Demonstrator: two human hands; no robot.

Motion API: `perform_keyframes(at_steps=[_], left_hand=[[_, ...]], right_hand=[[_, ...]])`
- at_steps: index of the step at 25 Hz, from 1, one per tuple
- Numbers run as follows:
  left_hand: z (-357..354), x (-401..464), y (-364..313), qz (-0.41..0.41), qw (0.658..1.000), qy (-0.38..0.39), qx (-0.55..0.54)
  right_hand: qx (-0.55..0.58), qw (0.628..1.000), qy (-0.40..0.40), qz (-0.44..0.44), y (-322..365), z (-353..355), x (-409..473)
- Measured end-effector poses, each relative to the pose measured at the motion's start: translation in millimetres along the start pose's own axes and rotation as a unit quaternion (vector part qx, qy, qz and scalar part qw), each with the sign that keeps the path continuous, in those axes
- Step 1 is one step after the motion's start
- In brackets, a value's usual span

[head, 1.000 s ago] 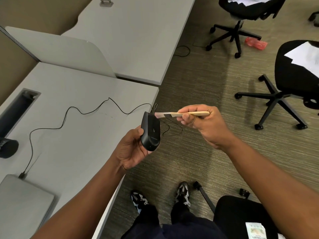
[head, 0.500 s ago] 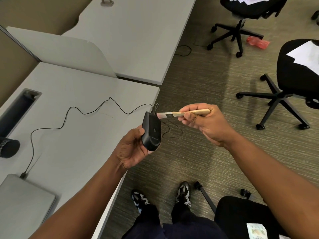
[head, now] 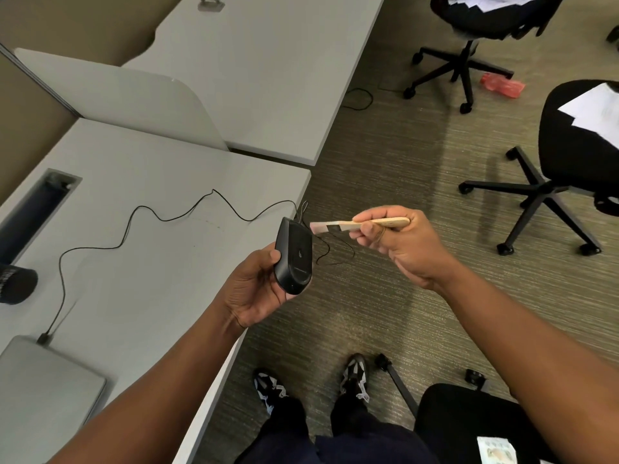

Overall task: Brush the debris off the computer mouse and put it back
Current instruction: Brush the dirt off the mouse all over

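My left hand (head: pixel 254 289) holds a black wired computer mouse (head: pixel 294 256) in its palm, just past the right edge of the grey desk (head: pixel 140 262) and above the carpet. The mouse's thin black cable (head: pixel 140 209) snakes back across the desk to a plug beside a closed laptop. My right hand (head: pixel 402 242) pinches the wooden handle of a small brush (head: pixel 355 225). Its pale bristle end touches the mouse's upper right edge.
A closed grey laptop (head: pixel 43 390) lies at the desk's near left corner, a dark round object (head: pixel 15 285) at its left edge, and a cable slot (head: pixel 37 205) behind. Office chairs (head: pixel 569 169) stand on the carpet at right, and a black seat (head: pixel 469 423) is below my right arm.
The brush tip has stayed at the mouse's top right edge with only slight shifts. Both hands remain nearly in place.
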State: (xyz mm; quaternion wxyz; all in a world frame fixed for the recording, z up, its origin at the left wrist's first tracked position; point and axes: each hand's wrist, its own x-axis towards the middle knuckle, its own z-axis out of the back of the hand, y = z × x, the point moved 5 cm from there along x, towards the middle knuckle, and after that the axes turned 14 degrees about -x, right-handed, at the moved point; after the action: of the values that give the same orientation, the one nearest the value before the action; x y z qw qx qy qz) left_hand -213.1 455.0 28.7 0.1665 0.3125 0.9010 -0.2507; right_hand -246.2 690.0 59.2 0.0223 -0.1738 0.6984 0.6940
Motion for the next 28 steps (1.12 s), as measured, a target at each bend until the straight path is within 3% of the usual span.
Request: perform_keyframes(at_steps=[3,10,15,21,28], left_hand=[[-2.1,0.5,2.6,-0.007,1.0,0.001,0.011],[-6.0,-2.3,1.4,-0.007,1.0,0.016,0.005],[-6.0,-0.8,1.5,-0.011,1.0,0.013,0.014],[-5.4,-3.8,-4.0,-0.013,1.0,0.013,0.011],[-2.6,-2.0,-2.8,-0.02,1.0,-0.005,0.01]], right_hand=[[0.068,0.996,0.033,0.037,14.9,-15.2,1.9],[-0.058,0.998,-0.002,-0.001,-0.5,-4.4,-1.8],[0.055,0.997,0.022,0.048,16.4,-15.6,-1.5],[-0.042,0.999,-0.011,0.014,0.7,-7.9,-4.9],[-0.049,0.996,0.011,0.071,18.2,-27.1,-4.3]])
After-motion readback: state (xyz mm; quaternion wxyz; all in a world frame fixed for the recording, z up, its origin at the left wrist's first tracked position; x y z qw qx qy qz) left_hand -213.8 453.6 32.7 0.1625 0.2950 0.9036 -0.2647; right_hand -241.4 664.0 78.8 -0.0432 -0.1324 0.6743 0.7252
